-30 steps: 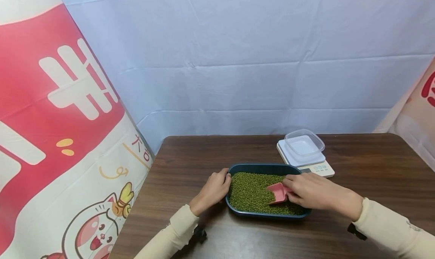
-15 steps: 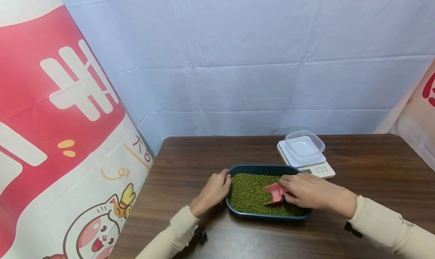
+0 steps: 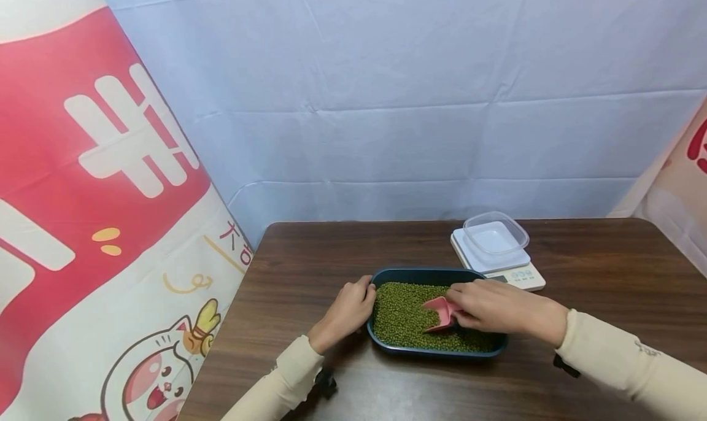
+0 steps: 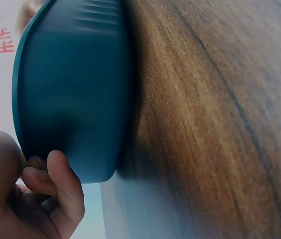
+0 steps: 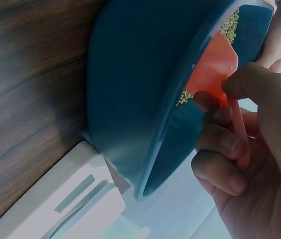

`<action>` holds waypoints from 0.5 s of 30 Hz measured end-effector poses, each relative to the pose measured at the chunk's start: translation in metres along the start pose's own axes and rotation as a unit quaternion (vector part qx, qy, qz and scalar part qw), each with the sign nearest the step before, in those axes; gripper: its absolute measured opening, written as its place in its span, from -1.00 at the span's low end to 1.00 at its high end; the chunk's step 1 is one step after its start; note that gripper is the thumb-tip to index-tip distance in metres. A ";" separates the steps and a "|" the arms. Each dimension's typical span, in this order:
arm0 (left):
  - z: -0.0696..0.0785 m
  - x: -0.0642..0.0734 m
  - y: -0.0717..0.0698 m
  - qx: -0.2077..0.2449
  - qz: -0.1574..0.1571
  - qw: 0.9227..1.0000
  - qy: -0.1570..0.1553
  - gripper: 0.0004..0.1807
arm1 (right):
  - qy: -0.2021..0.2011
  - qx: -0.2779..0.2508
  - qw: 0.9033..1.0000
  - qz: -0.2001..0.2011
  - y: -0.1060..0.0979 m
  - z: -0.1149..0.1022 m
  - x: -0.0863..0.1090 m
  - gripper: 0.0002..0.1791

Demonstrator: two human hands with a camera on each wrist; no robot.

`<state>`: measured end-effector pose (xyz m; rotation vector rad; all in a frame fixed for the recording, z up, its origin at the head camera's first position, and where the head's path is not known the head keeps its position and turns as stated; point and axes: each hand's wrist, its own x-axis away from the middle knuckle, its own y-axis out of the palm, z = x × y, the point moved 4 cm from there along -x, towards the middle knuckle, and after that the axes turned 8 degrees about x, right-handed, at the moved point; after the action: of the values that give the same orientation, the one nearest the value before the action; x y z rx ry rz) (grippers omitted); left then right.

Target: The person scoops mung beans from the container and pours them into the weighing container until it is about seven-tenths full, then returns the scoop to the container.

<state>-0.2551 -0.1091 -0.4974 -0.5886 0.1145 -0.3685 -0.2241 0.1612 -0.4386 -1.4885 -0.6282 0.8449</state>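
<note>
- Pink scoop (image 3: 441, 315), gripped by the right hand (image 3: 493, 307), dips into small green beans (image 3: 402, 315).
- Left hand (image 3: 347, 307) pinches the blue tub (image 3: 422, 276) at its rim.
- White scale (image 3: 528, 278) bears a clear container (image 3: 491, 237).

Softly, evenly lit in the head view, with dull glare on the table (image 3: 397, 387) down and right of the left fingers (image 3: 366, 285), and shadow close beneath them. In the left wrist view, blurred across the table right of those fingers, bluish with glare lower on that side. In the right wrist view, dim far left of the right fingers (image 5: 219, 140), washed out pale below them.
</note>
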 end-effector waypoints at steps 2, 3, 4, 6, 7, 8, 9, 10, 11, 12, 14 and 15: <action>0.008 0.000 0.004 0.004 0.000 1.000 0.002 -0.62 | -0.003 0.003 1.000 -0.004 -0.007 0.000 0.004 -0.76; 0.011 0.000 0.006 0.005 0.001 1.000 0.003 -0.62 | -0.005 0.005 1.000 -0.006 -0.011 0.000 0.006 -0.76; 0.015 0.000 0.008 0.008 0.000 1.000 0.003 -0.63 | -0.007 0.006 1.000 -0.007 -0.015 0.000 0.009 -0.76; 0.023 0.000 0.013 0.012 -0.001 1.000 0.004 -0.64 | -0.011 0.011 1.000 -0.008 -0.023 0.000 0.013 -0.76; 0.023 0.000 0.013 0.013 -0.002 1.000 0.004 -0.64 | -0.012 0.011 1.000 -0.007 -0.023 0.000 0.012 -0.77; 0.022 0.001 0.013 0.013 -0.002 1.000 0.004 -0.64 | -0.013 0.011 1.000 -0.007 -0.023 0.000 0.011 -0.77; 0.022 0.000 0.013 0.013 -0.002 1.000 0.004 -0.64 | -0.014 0.011 1.000 -0.008 -0.022 0.000 0.010 -0.78; 0.022 0.000 0.013 0.013 -0.002 1.000 0.004 -0.65 | -0.014 0.010 1.000 -0.009 -0.022 -0.001 0.010 -0.78; 0.022 0.001 0.013 0.012 -0.002 1.000 0.004 -0.64 | -0.015 0.010 1.000 -0.010 -0.021 0.000 0.009 -0.78; 0.022 0.001 0.013 0.012 -0.001 1.000 0.004 -0.64 | -0.017 0.010 1.000 -0.008 -0.021 -0.001 0.009 -0.78; 0.023 0.001 0.013 0.010 0.000 1.000 0.003 -0.64 | -0.019 0.012 1.000 -0.009 -0.020 -0.001 0.008 -0.79; 0.023 0.000 0.013 0.009 0.000 1.000 0.004 -0.63 | -0.021 0.013 1.000 -0.008 -0.019 -0.001 0.007 -0.79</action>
<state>-0.2458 -0.0870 -0.4861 -0.5696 0.1178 -0.3723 -0.2171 0.1680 -0.4208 -1.4436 -0.6567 0.8719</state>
